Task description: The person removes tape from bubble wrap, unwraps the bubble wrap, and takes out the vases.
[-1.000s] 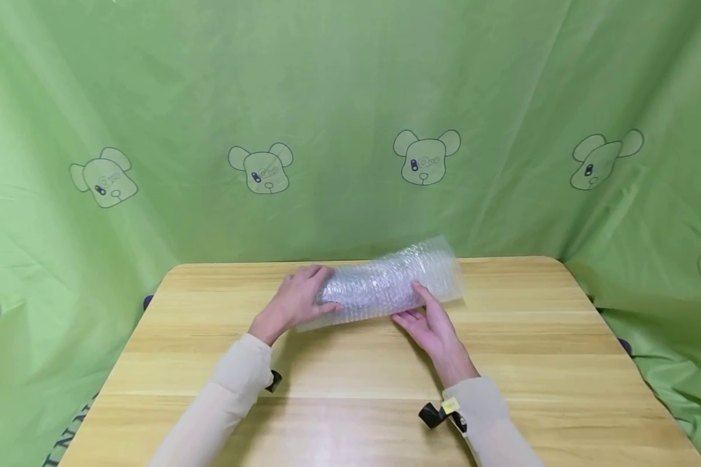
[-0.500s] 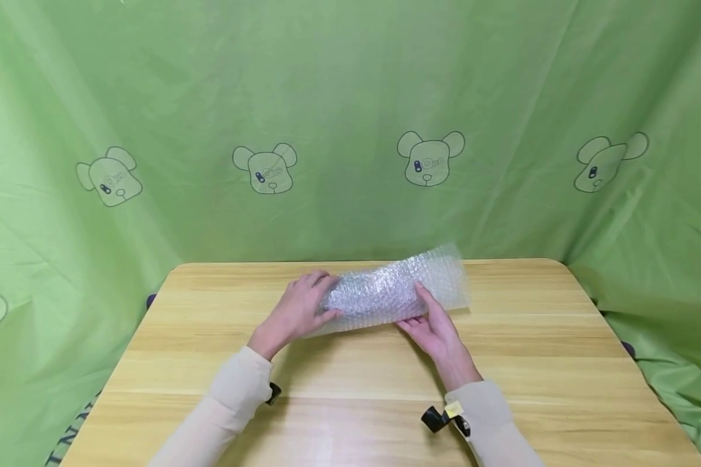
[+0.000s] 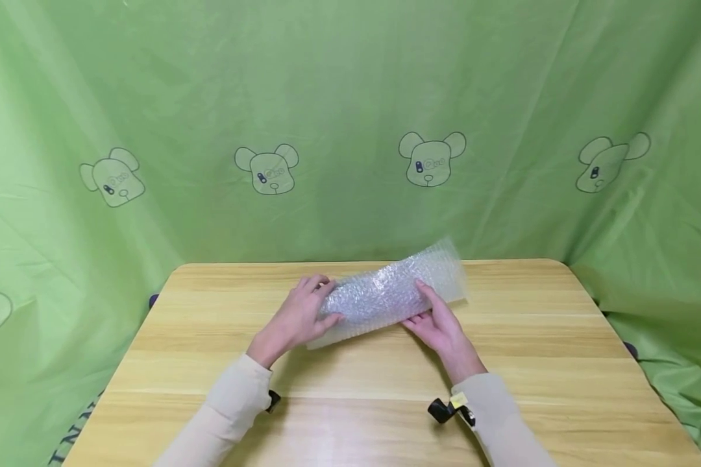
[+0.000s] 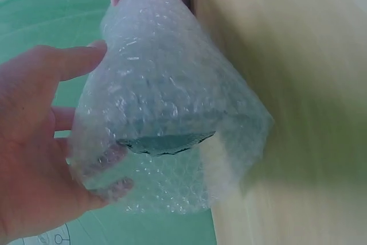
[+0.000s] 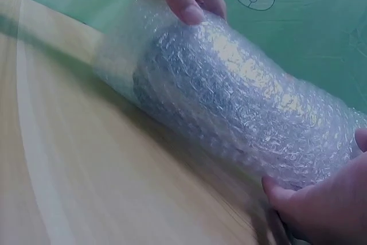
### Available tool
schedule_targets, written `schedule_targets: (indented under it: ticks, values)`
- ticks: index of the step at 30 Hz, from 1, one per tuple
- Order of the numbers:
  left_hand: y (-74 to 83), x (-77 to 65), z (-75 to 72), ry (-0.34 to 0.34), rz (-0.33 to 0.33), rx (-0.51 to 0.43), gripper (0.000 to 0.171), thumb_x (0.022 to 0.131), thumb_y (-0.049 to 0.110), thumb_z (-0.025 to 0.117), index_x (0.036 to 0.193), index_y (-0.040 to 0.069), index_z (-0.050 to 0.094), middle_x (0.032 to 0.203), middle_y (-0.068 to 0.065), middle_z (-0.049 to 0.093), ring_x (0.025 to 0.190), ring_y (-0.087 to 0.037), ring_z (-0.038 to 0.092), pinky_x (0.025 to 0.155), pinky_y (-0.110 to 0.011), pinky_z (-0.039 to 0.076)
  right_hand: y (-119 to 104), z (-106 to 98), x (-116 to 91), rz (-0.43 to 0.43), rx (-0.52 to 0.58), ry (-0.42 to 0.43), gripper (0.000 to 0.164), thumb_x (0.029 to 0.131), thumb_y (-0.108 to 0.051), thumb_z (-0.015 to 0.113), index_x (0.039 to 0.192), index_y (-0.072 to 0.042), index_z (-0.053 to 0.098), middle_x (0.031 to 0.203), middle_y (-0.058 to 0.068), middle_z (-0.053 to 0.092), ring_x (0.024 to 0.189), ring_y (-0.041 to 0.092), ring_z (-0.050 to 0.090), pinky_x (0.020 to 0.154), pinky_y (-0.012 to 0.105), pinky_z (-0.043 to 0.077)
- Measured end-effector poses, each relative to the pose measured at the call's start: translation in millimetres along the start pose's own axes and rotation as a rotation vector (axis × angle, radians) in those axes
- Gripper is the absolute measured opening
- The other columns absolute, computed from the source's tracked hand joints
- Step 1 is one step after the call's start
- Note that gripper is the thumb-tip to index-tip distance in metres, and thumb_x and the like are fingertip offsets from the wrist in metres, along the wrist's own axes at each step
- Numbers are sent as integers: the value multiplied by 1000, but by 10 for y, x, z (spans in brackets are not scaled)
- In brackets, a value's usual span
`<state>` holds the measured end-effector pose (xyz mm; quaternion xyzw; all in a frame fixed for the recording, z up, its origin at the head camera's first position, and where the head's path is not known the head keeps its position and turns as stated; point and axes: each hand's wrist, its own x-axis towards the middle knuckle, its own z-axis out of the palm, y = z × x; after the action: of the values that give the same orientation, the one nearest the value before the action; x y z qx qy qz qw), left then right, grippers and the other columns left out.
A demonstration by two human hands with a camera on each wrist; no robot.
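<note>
A roll of clear bubble wrap [image 3: 374,295] is held slantwise over the far half of the wooden table, its right end higher in the head view. My left hand [image 3: 300,316] grips it near the left end, thumb on the near side and fingers over the far side. Farther right my right hand [image 3: 441,324] holds it from below, thumb on top and fingers underneath. Seen in the left wrist view, the loose end of the bubble wrap [image 4: 166,73] flares open around the dark end [image 4: 166,143] of something wrapped inside, whose kind the layers hide.
The light wooden table [image 3: 350,415] has rounded far corners. Behind it and on both sides hangs a green curtain [image 3: 339,84] printed with bear heads. A small black camera [image 3: 442,410] sits on the right wrist.
The wrapped roll has tilted further, its left end coming down toward me. Both hands have shifted slightly with it and keep their grip.
</note>
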<state>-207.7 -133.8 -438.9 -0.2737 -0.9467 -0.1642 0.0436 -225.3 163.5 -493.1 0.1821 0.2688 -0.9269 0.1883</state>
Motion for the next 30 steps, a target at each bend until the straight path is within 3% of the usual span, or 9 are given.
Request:
schedule_targets:
  ticks: [6, 11, 17, 20, 24, 30]
  values:
    - [18, -60, 37, 39, -29, -105, 64, 96, 44, 70, 144, 5, 54, 146, -19, 50, 133, -36, 49, 112, -55, 42, -87, -58, 105, 45, -53, -36, 84, 103, -32, 63, 165, -22, 6, 168, 10, 16, 155, 26, 19, 126, 44, 17]
    - [84, -149, 77, 34, -56, -134, 61, 99, 46, 64, 145, 7, 52, 146, -19, 53, 122, -37, 59, 99, -56, 53, -135, -117, 171, 75, -74, -51, 79, 103, -32, 63, 161, -19, 12, 165, 10, 22, 153, 26, 23, 126, 45, 20]
    - [160, -240, 89, 33, -89, -151, 59, 99, 47, 62, 146, 12, 52, 143, -16, 55, 119, -36, 60, 87, -56, 58, -187, -106, 196, 84, -154, -67, 85, 103, -34, 61, 164, -14, 4, 167, 15, 17, 155, 30, 19, 126, 45, 17]
    - [206, -305, 96, 34, -113, -214, 62, 99, 47, 63, 147, 10, 50, 142, -16, 54, 121, -36, 57, 90, -58, 57, -194, -91, 199, 85, -205, -66, 85, 104, -34, 60, 163, -12, 4, 166, 17, 16, 154, 31, 18, 126, 45, 17]
    - [276, -421, 128, 48, -192, -297, 76, 96, 50, 66, 151, 3, 44, 143, -18, 52, 126, -36, 53, 99, -55, 53, -181, -62, 217, 105, -286, -74, 83, 104, -35, 60, 163, -13, 6, 164, 17, 21, 153, 32, 21, 125, 47, 21]
    - [359, -549, 193, 72, -267, -371, 80, 95, 53, 66, 150, 0, 45, 141, -21, 47, 122, -36, 52, 95, -56, 55, -165, -14, 258, 121, -402, -79, 79, 104, -38, 58, 162, -11, 10, 156, 16, 32, 148, 32, 30, 123, 49, 26]
